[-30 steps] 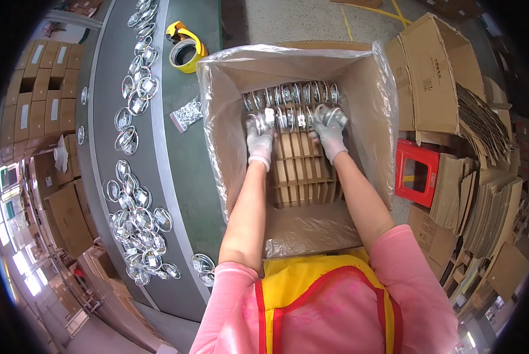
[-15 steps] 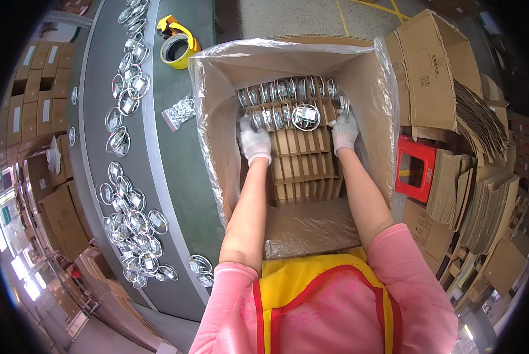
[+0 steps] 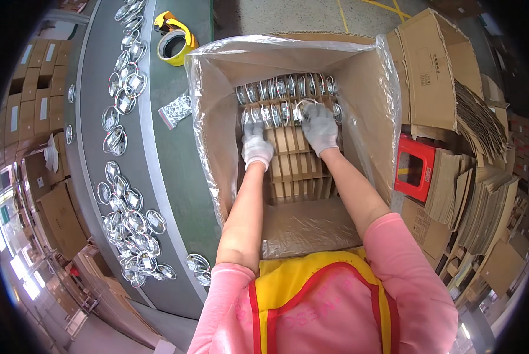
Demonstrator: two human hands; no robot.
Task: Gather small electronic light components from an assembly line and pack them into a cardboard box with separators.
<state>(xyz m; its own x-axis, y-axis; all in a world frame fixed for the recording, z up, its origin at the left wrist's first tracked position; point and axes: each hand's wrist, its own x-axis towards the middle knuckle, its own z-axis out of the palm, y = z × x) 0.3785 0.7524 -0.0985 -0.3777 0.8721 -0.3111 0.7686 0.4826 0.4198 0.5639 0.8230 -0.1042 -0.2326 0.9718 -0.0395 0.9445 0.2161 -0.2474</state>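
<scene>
A large cardboard box (image 3: 359,76) lined with a clear plastic bag holds a cardboard divider grid (image 3: 294,159). Two rows of shiny round metal parts (image 3: 282,88) stand in the far slots. Both my hands wear pale gloves and reach down inside the box. My right hand (image 3: 320,127) is at the second row, its fingers on a round metal part (image 3: 303,107). My left hand (image 3: 256,147) rests curled on the divider at the left end of that row; what it holds is hidden.
To my left runs a grey conveyor belt (image 3: 158,171) strewn with several more round metal parts (image 3: 131,221) and a small clear bag (image 3: 179,109). A yellow tape dispenser (image 3: 174,38) sits at its far end. Flattened cartons (image 3: 453,194) and a red box (image 3: 415,168) are stacked on the right.
My right hand has shifted left from the box's right wall toward the middle of the second row. My left hand has stayed at the row's left end.
</scene>
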